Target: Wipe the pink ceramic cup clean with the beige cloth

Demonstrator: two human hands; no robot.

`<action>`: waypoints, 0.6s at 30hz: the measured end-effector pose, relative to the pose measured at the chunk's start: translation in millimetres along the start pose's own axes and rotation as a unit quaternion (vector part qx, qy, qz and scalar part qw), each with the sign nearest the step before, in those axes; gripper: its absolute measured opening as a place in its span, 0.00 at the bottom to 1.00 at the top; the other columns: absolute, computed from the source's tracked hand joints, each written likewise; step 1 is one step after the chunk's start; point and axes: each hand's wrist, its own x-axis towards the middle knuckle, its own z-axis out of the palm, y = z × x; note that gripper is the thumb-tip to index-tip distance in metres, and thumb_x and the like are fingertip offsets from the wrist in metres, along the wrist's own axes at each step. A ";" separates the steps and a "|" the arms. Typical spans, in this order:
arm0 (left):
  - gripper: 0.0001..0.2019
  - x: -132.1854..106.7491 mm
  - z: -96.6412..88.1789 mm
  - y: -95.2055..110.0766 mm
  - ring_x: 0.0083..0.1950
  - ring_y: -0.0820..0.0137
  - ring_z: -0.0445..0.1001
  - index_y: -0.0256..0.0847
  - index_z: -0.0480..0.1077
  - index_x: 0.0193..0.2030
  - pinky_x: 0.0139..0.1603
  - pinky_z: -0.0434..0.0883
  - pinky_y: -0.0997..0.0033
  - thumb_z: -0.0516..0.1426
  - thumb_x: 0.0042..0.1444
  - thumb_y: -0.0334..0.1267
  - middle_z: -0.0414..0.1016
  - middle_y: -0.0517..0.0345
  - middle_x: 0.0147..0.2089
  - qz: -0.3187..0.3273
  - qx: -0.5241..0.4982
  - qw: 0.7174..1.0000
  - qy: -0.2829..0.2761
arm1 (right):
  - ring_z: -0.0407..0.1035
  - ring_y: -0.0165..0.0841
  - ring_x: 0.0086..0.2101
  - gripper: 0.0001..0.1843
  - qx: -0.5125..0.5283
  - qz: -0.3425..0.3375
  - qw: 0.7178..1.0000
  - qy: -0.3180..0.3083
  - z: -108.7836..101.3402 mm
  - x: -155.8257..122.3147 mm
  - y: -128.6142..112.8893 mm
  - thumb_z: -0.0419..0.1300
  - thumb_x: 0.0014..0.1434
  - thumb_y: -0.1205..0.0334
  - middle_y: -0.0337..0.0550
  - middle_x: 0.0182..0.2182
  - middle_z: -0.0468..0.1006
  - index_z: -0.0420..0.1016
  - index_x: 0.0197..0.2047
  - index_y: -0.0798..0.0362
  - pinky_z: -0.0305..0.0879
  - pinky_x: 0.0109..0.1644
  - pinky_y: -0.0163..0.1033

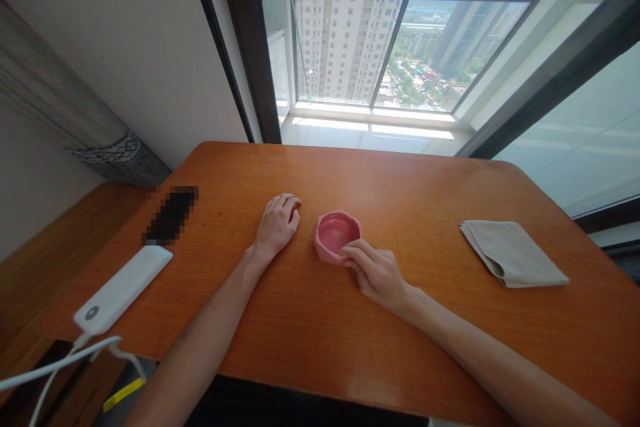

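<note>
Dark item (pixel 171 215) on desk (pixel 300 320): pixelated, unident. White cable (pixel 55 361): cut off, L edge. Pink bowl (pixel 334 233) near rim: behind right hand (pixel 377 271).

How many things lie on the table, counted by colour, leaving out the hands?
Pink: 1, bowl
Beige: 1, folded cloth
White: 1, power bank
Dark: 1, blurred-out object
Total: 4
</note>
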 end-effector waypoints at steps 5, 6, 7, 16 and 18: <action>0.12 0.0 0.1 0.2 0.66 0.56 0.75 0.45 0.74 0.55 0.73 0.70 0.51 0.54 0.70 0.32 0.78 0.48 0.62 -0.002 0.001 1.000 0.000 | 0.83 0.31 0.36 0.17 0.015 0.027 1.000 0.000 1.7 0.1 3.8 0.50 0.70 0.76 0.44 0.41 0.84 0.72 0.54 0.48 0.76 0.36 0.31; 0.12 -0.1 0.0 0.2 0.66 0.56 0.75 0.45 0.74 0.55 0.73 0.70 0.51 0.54 0.70 0.32 0.78 0.48 0.62 -0.001 0.002 1.000 0.000 | 0.83 0.30 0.35 0.17 0.016 0.028 0.999 0.000 2.0 0.0 4.0 0.51 0.70 0.76 0.44 0.41 0.84 0.72 0.54 0.48 0.76 0.36 0.31; 0.12 -0.1 0.0 0.2 0.66 0.56 0.75 0.45 0.74 0.55 0.73 0.70 0.51 0.54 0.70 0.32 0.78 0.48 0.62 -0.001 0.002 1.000 0.000 | 0.83 0.31 0.35 0.17 0.017 0.027 0.999 -0.001 2.3 0.0 4.3 0.51 0.70 0.76 0.44 0.41 0.84 0.72 0.54 0.48 0.76 0.36 0.31; 0.12 0.0 -0.2 0.7 0.66 0.55 0.75 0.44 0.74 0.55 0.73 0.70 0.50 0.54 0.70 0.32 0.78 0.48 0.62 -0.002 0.003 1.000 0.000 | 0.83 0.31 0.37 0.18 0.016 0.026 0.999 -0.019 3.0 -0.2 5.9 0.51 0.69 0.76 0.44 0.43 0.84 0.72 0.55 0.48 0.76 0.37 0.32; 0.12 0.0 -0.2 0.7 0.66 0.55 0.75 0.44 0.74 0.55 0.74 0.70 0.50 0.54 0.70 0.32 0.78 0.48 0.63 -0.003 0.003 1.000 -0.001 | 0.83 0.31 0.37 0.18 0.017 0.031 0.999 -0.020 2.8 0.1 6.2 0.51 0.69 0.77 0.44 0.43 0.84 0.71 0.55 0.48 0.76 0.38 0.32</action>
